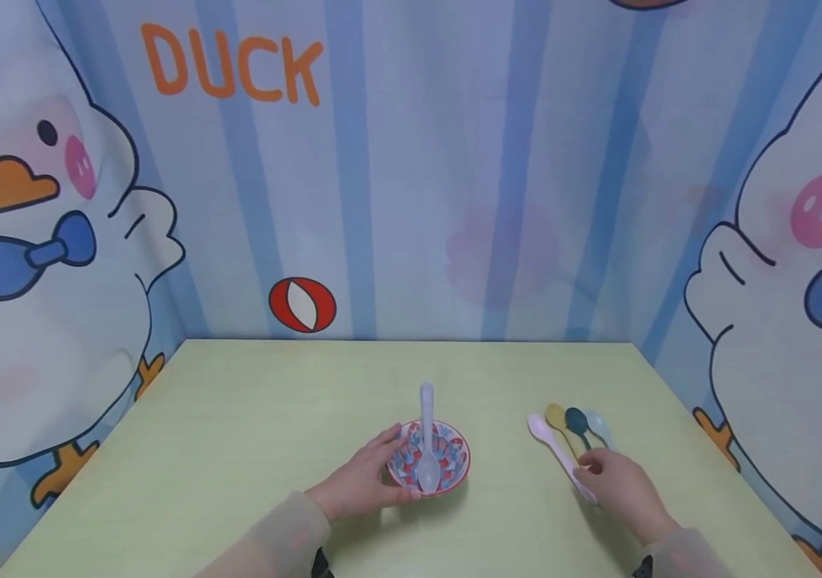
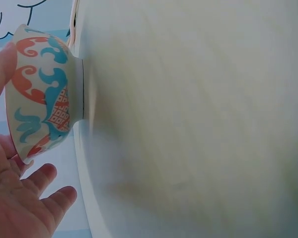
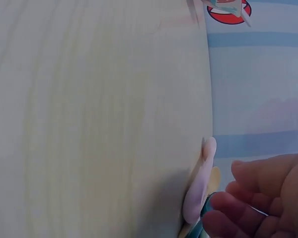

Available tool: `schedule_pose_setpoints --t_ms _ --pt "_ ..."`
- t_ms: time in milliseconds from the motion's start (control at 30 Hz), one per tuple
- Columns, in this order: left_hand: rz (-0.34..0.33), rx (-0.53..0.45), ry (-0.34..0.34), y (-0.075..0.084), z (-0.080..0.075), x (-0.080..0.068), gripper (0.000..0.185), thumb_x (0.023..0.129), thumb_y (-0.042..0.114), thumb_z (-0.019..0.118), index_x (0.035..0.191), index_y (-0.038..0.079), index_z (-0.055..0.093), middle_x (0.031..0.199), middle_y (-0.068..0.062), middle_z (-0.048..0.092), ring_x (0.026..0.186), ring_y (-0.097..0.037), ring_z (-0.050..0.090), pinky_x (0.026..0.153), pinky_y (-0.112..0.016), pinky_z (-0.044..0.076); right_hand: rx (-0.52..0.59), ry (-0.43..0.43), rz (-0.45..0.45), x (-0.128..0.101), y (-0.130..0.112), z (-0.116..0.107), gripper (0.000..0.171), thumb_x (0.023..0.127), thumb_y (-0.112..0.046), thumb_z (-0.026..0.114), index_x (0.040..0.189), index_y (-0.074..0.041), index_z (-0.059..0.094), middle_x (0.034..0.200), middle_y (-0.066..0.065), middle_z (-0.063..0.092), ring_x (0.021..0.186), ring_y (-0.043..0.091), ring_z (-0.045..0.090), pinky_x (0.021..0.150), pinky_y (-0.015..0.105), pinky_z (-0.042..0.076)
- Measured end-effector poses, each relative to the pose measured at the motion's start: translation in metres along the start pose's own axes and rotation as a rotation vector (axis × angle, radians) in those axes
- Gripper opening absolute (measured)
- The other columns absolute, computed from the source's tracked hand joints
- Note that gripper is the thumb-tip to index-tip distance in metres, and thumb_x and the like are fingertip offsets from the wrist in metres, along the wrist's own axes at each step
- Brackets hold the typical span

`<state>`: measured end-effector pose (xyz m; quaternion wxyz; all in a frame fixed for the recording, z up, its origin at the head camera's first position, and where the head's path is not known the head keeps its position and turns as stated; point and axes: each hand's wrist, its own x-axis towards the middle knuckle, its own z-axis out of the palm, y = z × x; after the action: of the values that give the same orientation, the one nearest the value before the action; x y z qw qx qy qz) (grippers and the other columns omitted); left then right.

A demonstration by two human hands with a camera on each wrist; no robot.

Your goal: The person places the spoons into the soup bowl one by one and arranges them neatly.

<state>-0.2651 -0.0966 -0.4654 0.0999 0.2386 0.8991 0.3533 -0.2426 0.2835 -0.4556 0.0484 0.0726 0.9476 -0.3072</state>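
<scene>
A patterned red and blue bowl stands on the pale green table, with a white spoon lying in it, handle pointing away. My left hand cups the bowl's left side. In the left wrist view its fingers are spread, with a small gap to the bowl. My right hand hovers over the handle ends of several spoons: pink, yellow, dark blue and light blue. Its fingers are loosely curled beside the pink spoon. Whether they touch a handle is unclear.
Cartoon duck curtains close off the table's back and both sides. Bare tabletop lies left of the bowl and between the bowl and the spoons.
</scene>
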Motion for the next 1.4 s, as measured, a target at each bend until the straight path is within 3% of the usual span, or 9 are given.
schedule_pose_setpoints --t_ms 367,1067,1400 --pt "0.027 0.001 0.011 -0.002 0.0 0.0 0.09 0.079 0.048 0.075 0.148 0.005 0.036 0.159 -0.01 0.021 0.142 -0.038 0.022 0.109 -0.058 0.027 -0.073 0.008 0.041 0.001 0.003 0.009 0.019 0.084 -0.013 0.068 0.096 0.002 0.068 0.083 0.004 0.065 0.075 0.019 0.057 0.071 0.041 0.048" --pt "0.01 -0.009 0.004 -0.001 -0.001 0.0 0.089 0.08 0.047 0.075 0.148 0.005 0.037 0.159 -0.009 0.02 0.142 -0.037 0.022 0.109 -0.057 0.028 -0.051 -0.017 0.052 -0.003 0.001 0.011 0.019 0.08 -0.018 0.074 0.085 -0.003 0.063 0.076 0.004 0.057 0.071 0.021 0.05 0.061 0.032 0.04" --pt "0.003 -0.01 0.001 -0.001 -0.001 0.0 0.088 0.08 0.047 0.075 0.148 0.007 0.037 0.159 -0.008 0.02 0.142 -0.036 0.022 0.109 -0.057 0.028 -0.077 -0.025 0.017 -0.007 0.001 0.012 0.021 0.079 -0.021 0.075 0.079 -0.005 0.062 0.072 0.003 0.055 0.067 0.02 0.049 0.059 0.031 0.038"
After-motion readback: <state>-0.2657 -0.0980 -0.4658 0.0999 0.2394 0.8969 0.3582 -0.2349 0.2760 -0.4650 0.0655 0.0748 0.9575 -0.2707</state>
